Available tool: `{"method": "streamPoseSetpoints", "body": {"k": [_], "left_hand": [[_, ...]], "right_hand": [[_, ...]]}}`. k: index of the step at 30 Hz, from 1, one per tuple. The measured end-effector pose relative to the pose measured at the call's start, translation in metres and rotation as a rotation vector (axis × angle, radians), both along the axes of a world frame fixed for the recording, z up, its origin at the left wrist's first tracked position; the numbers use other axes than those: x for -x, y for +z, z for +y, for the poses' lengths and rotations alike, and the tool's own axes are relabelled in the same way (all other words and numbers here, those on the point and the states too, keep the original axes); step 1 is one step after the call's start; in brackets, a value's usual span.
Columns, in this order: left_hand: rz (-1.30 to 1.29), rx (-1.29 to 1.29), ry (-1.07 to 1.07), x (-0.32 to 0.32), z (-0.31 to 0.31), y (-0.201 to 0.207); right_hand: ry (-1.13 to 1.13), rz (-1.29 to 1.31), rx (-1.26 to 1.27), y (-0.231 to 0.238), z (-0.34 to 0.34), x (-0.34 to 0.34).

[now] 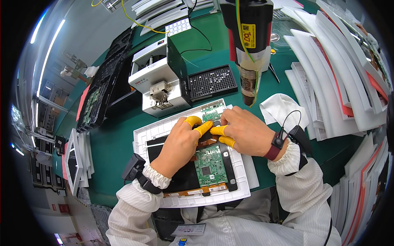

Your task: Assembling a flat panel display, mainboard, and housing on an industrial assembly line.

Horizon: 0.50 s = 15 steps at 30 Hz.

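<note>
Both hands meet over an open flat panel assembly in a white ribbed frame (pixel 243 186). Yellow finger covers sit on several fingertips. My left hand (pixel 179 143) bends its thumb and forefinger together near the smaller upper green circuit board (pixel 214 110). Facing it, my right hand (pixel 250 132) has its fingers curled at the same spot. Whatever lies between the fingertips is hidden. Just below them runs an orange flex cable (pixel 206 143). The larger green circuit board (pixel 211 165) lies nearer to me, beside a black sheet (pixel 180 180).
A power screwdriver (pixel 251 45) hangs above the bench. Behind the panel stand a white screw feeder (pixel 164 88) and a black holed tray (pixel 211 82) with small shiny parts. A white cloth (pixel 283 110), tweezers (pixel 274 73) and stacked foam sheets (pixel 316 69) are rightward; black trays (pixel 100 96) leftward.
</note>
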<state>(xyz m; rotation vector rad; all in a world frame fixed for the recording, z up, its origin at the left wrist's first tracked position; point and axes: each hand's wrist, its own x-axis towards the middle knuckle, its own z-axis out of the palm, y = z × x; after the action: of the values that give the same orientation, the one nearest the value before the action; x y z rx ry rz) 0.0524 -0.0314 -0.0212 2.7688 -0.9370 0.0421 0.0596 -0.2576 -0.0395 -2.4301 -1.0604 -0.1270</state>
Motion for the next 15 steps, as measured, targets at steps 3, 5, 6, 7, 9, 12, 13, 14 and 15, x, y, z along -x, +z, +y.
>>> {"method": "streamPoseSetpoints", "body": {"k": [3,5,6,7,9,12,13,14,15], "left_hand": [[-0.016,0.032,0.004,-0.0008,0.0001,-0.0018],[0.016,0.003,0.02,-0.0013,0.002,-0.0029],[0.016,0.003,0.02,-0.0013,0.002,-0.0022],[0.022,-0.02,0.018,-0.0011,0.0018,-0.0008],[0.029,-0.043,0.017,-0.0011,0.0014,0.0004],[0.02,-0.027,0.007,-0.0015,0.001,0.0006],[0.0,-0.015,-0.008,-0.002,0.0011,0.0002],[-0.02,-0.003,-0.023,-0.0024,0.0013,-0.0003],[-0.021,-0.003,-0.024,-0.0028,0.0014,-0.001]], "right_hand": [[0.001,0.004,-0.003,-0.0005,-0.0003,-0.0005],[-0.001,0.01,-0.003,-0.001,-0.0001,-0.0002],[-0.001,0.01,-0.003,-0.0007,-0.0002,-0.0001],[0.001,0.016,0.002,-0.0002,-0.0001,0.0],[0.002,0.021,0.007,-0.0001,0.0001,0.0],[0.002,0.027,0.0,-0.0014,0.0004,-0.0005],[0.005,0.025,-0.005,-0.0015,0.0004,-0.0006],[0.008,0.023,-0.009,-0.0016,0.0005,-0.0007],[0.006,0.022,-0.009,-0.0014,0.0004,-0.0009]]}}
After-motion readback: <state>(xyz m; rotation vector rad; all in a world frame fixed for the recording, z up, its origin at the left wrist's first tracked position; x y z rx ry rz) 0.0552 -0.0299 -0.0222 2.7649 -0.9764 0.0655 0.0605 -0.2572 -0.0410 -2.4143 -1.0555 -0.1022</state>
